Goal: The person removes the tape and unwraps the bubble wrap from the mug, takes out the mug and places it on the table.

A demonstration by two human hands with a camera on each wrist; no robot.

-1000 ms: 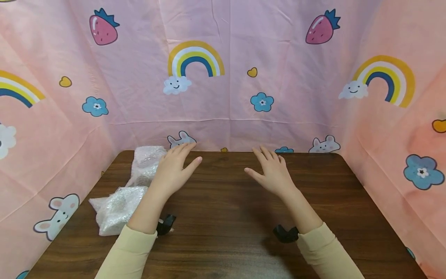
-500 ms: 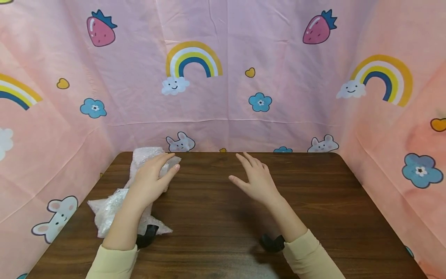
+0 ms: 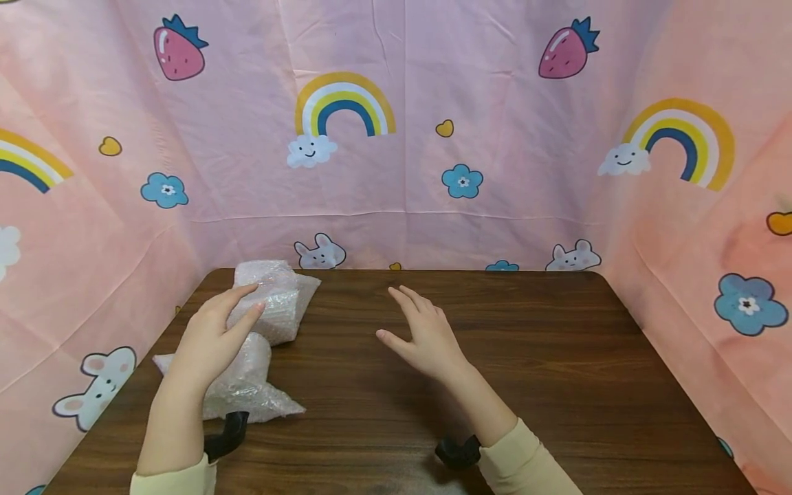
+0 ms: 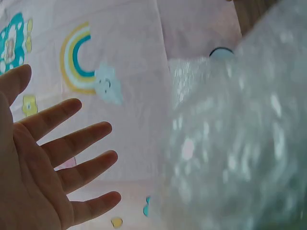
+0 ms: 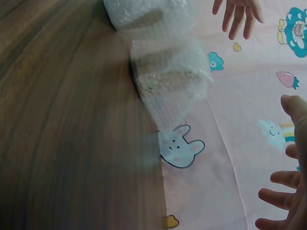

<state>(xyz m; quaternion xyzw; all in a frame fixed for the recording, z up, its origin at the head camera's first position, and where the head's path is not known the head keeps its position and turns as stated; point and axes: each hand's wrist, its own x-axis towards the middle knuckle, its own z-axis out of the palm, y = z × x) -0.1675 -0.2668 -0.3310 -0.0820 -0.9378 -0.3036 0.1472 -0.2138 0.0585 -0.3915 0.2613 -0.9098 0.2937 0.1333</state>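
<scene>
Two bundles in bubble wrap lie on the left side of the table. The far bundle (image 3: 278, 313) has a wrap flap sticking out to the right; the near bundle (image 3: 250, 381) ends in a pointed corner. Over the left part of both hovers my left hand (image 3: 213, 337), fingers spread and holding nothing. In the left wrist view, blurred bubble wrap fills the right half, apart from the hand. My right hand (image 3: 427, 340) hangs above the middle of the table, fingers extended, nothing in it. Through the wrap, the right wrist view shows something brownish in the far bundle (image 5: 170, 79).
The dark wooden table (image 3: 526, 357) is enclosed at the back and sides by a pink printed cloth (image 3: 383, 179). Black wrist mounts (image 3: 227, 436) sit under both wrists.
Both hands have moved left and somewhat nearer to me. The left hand has passed from beside the far bundle to over the bundles' left side, uncovering more of them. The bundles have stayed put.
</scene>
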